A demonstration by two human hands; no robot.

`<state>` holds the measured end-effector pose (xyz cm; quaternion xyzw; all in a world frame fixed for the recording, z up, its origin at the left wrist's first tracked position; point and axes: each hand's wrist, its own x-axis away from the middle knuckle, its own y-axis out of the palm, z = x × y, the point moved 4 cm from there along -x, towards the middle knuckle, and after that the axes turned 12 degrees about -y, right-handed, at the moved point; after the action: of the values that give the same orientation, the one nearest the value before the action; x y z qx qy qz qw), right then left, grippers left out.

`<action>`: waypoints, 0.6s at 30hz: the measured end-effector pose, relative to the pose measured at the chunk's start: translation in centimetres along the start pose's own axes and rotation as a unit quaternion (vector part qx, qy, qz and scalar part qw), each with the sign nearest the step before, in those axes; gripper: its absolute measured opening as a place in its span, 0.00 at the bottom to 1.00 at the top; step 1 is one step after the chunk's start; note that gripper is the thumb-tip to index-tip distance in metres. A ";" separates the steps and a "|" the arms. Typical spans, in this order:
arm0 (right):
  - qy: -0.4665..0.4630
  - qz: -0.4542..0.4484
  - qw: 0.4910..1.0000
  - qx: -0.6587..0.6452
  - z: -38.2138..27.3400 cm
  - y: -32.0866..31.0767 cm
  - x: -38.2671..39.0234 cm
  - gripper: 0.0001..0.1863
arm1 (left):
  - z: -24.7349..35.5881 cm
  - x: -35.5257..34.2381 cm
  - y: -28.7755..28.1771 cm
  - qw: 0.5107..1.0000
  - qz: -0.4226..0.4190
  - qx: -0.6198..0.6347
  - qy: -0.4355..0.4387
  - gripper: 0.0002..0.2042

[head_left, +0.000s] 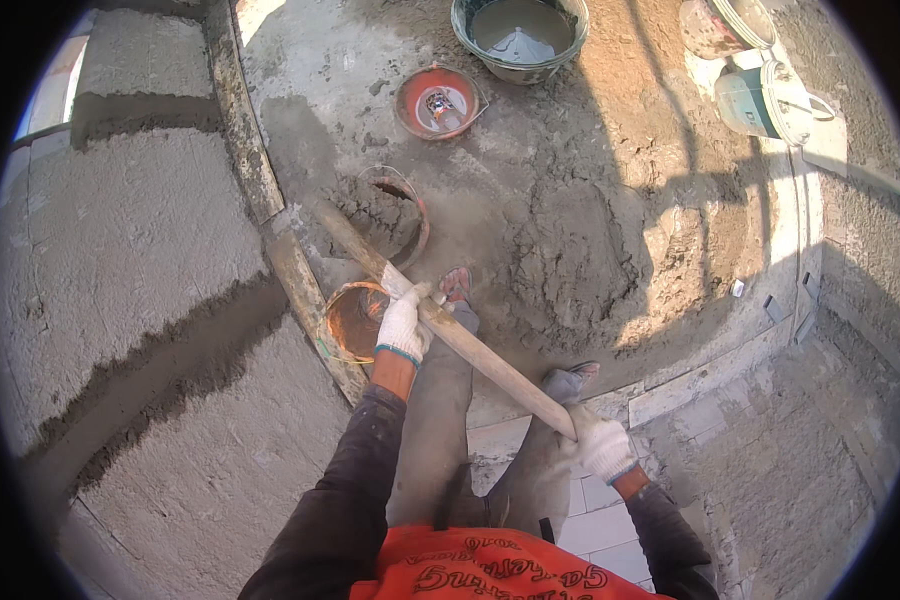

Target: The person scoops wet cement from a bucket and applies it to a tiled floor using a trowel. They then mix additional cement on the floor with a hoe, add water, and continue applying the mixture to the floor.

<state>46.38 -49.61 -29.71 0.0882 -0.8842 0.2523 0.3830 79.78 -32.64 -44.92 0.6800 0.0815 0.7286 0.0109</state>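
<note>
My left hand (404, 323), in a white knit glove, is closed round the middle of a long wooden tool handle (502, 374). My right hand (602, 447), gloved the same way, grips the handle's near end at the lower right. The handle slants up and left to a bucket (422, 212) with grey mortar in it; the tool's working head cannot be made out there. Close beside my left hand stands an orange-lined bucket (355, 318). A heap of wet mortar (575, 250) spreads over the ground right of my feet.
Beyond are a red bucket (438, 102) and a large tub (520, 35) of greyish liquid. A teal-and-white bucket (752, 102) lies tipped at the upper right, near another bucket (725, 28). Mortar-smeared boards (305, 280) edge a rough plastered surface (140, 230) on the left.
</note>
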 end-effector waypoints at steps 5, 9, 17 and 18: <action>-0.020 0.016 1.000 0.012 10.6 9.4 -14.8 0.22 | 2.5 -9.5 -3.4 0.999 0.022 0.012 0.039 0.08; -0.002 0.067 0.997 -0.024 13.0 12.6 -14.1 0.24 | -1.1 -4.7 -2.8 0.994 0.065 -0.005 0.091 0.08; -0.141 0.170 0.971 -0.094 12.3 10.1 -2.9 0.26 | -6.6 9.2 4.3 0.981 0.025 -0.044 0.188 0.08; -0.135 0.165 0.973 -0.087 13.3 9.4 -1.8 0.26 | -7.4 9.3 6.0 0.978 0.023 -0.049 0.203 0.11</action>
<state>35.89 -48.48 -42.23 -0.0597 -0.9487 0.2196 0.2194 72.27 -38.13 -35.41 0.5182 0.0306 0.8547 0.0110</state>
